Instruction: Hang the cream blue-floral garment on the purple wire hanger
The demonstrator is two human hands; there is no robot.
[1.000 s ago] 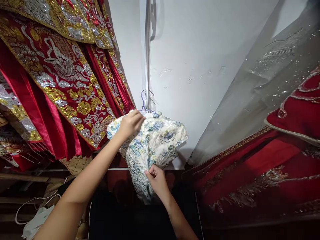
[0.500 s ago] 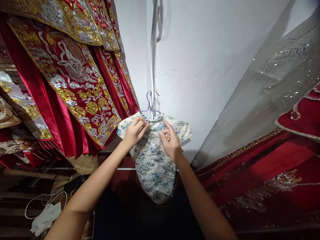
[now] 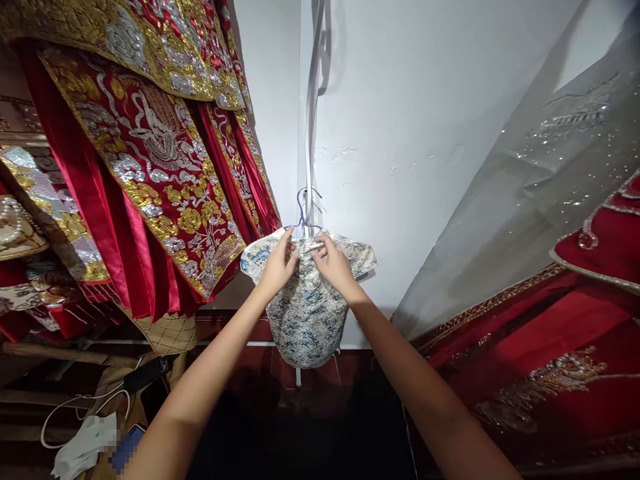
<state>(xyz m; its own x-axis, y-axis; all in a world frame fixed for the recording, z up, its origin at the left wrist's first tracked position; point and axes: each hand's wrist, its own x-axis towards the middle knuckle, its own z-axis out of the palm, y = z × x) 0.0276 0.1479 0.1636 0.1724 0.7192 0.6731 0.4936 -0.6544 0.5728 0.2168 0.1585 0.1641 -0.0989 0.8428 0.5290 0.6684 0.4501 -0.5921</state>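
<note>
A short-sleeved floral garment [image 3: 306,320], cream with blue and grey print, hangs on a thin purple wire hanger [image 3: 301,212] against the wall. At the left of its neckline, my left hand [image 3: 280,263] pinches the cloth between thumb and fingers. My right hand [image 3: 331,261] grips the collar edge on the other side, fingers closed on the fabric. Both hands are level, a small gap between them at the neck opening. The fingertips partly cover the collar.
Red garments with gold and silver embroidery [image 3: 165,160] hang on the left. To the right are a sheer sparkling grey fabric [image 3: 480,200] and red beaded cloth [image 3: 560,347]. A white cable [image 3: 50,420], white tissue [image 3: 87,443] and dark pouch [image 3: 147,373] lie at lower left.
My right hand has moved up and left from the chest to the collar edge. My left hand has turned more upright at the neckline. The garment's lower part hangs nearer the wall.
</note>
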